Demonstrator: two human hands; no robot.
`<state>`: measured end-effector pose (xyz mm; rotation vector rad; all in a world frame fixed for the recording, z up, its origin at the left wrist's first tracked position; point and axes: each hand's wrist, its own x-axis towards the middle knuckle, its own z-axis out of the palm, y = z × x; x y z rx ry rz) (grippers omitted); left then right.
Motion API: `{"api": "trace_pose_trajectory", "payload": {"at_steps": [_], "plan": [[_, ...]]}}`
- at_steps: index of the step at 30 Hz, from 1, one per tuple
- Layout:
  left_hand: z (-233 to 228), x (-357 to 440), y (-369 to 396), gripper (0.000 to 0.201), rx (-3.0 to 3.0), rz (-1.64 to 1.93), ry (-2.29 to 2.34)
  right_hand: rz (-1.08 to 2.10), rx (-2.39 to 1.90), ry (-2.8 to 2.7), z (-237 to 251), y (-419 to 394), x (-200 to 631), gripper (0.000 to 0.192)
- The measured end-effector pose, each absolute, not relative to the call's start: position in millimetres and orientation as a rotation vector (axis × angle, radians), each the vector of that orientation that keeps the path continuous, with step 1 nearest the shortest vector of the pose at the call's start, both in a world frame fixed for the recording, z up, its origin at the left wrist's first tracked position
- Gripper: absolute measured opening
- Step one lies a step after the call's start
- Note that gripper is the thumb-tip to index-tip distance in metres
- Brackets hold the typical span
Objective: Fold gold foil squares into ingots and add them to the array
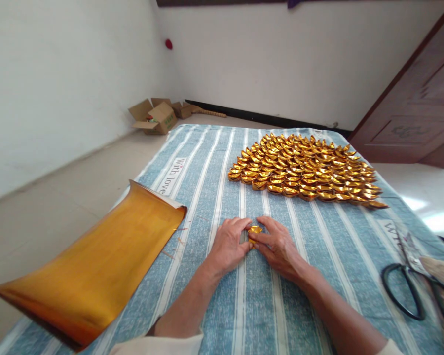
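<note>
Lay on a blue striped cloth (207,162): gold paper sheet (92,266) at left, rows of folded gold ingots (303,167) beyond, black scissors (410,291) at right.

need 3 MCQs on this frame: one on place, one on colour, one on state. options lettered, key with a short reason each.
1. Where do the scissors lie?
A. on the cloth at the right edge
B. on the gold sheet
C. on the floor by the boxes

2. What colour is the striped cloth?
A. red and black
B. blue and white
C. plain green

3. What state is the small gold piece in?
A. lying alone, untouched
B. pinched between the fingers of the left hand and the right hand
C. stacked on the pile of folded gold pieces

Key: 1 A, black handles show at the right. 2 B, pale stripes on blue. 3 B, fingertips of both hands meet on it.
</note>
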<state>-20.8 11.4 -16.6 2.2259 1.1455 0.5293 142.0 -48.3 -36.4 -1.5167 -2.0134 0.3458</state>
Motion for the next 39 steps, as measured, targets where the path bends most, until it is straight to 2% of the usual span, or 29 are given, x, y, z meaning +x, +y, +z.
{"api": "trace_pose_trajectory", "payload": {"at_steps": [30,39], "plan": [[-16,-22,11,0.048,2.235,0.549,1.134,0.390,-1.454,-2.064,-36,-49,150,0.036],[-15,-24,11,0.047,2.238,0.566,1.096,0.374,-1.486,-2.041,-37,-49,148,0.027]]}}
